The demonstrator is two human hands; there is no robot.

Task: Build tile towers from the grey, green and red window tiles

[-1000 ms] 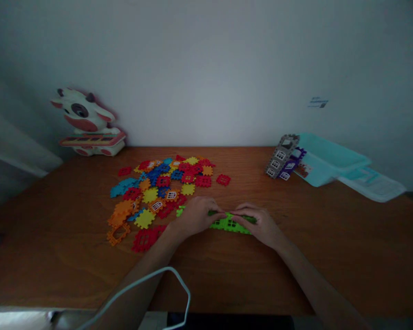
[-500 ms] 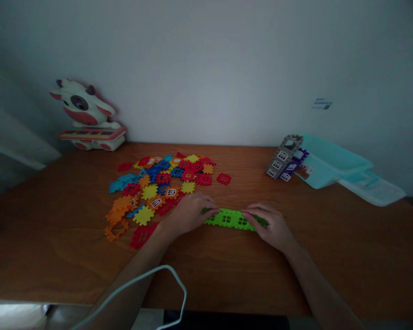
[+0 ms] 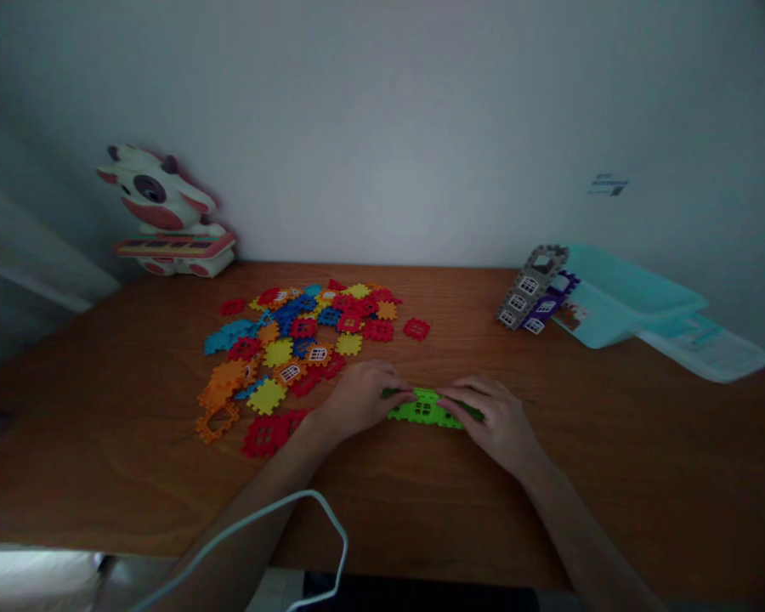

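A strip of joined bright green building tiles [image 3: 424, 410] with window cut-outs stands low on the table in front of me. My left hand [image 3: 365, 397] pinches its left part between thumb and fingers. At the right part, my right hand [image 3: 492, 418] grips it the same way, fingers over the top edge. Both hands hide the ends of the strip. Left of my left hand lies a loose pile of notched tiles in red, blue, orange and yellow, with a yellow tile [image 3: 267, 397] and red tiles [image 3: 271, 432] nearest.
On the brown table [image 3: 612, 476], a grey tile tower [image 3: 528, 289] and purple tiles [image 3: 548, 304] lean by a turquoise bin [image 3: 637, 297] at the back right. A cow-shaped toy keyboard [image 3: 166, 212] stands back left. A white cable [image 3: 261, 512] crosses the front.
My right hand has moved slightly left along the green strip, and my left hand slightly right, so the gap between them is narrower. Both still hold the strip.
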